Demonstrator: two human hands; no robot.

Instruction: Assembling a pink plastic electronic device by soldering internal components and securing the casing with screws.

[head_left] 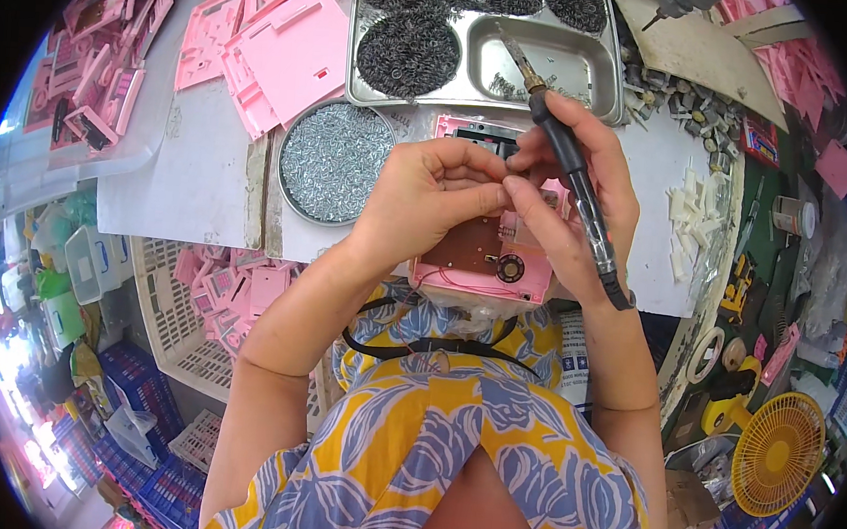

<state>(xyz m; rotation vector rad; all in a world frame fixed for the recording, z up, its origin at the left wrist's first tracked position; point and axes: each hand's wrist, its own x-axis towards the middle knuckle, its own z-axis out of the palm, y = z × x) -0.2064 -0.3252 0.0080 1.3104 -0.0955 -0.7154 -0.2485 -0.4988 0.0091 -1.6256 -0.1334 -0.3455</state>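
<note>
Nearest, the pink plastic casing (pixel 481 268) lies open at the front edge of the white table (pixel 205 183), just above the person's patterned yellow and blue top. Inside it sit a brown circuit board (pixel 468 243), a small round disc part (pixel 510 267) and thin red wires (pixel 461 281) along its near edge. Over the casing, the left hand (pixel 427 202) is curled, fingertips pinched on something too small to make out. The right hand (pixel 573 191) meets it, thumb and forefinger pinching at the same spot while the other fingers clasp a soldering iron (pixel 566 157), dark grip, brass neck, tip pointing away from the casing.

The casing looks light, rigid and smooth, likely to slide, so it is best steadied by its outer walls. The board is stiff but delicate, and the wires are soft and easily torn; the edges seem the safe hold.

Left of the casing is a round metal dish (pixel 333 162) heaped with tiny silvery screws. Beyond the casing stands a compartmented steel tray (pixel 553 54) holding dark wire springs. Farther left lie flat pink plastic panels (pixel 282 47); right of the casing, small white plastic pieces (pixel 693 218).
</note>
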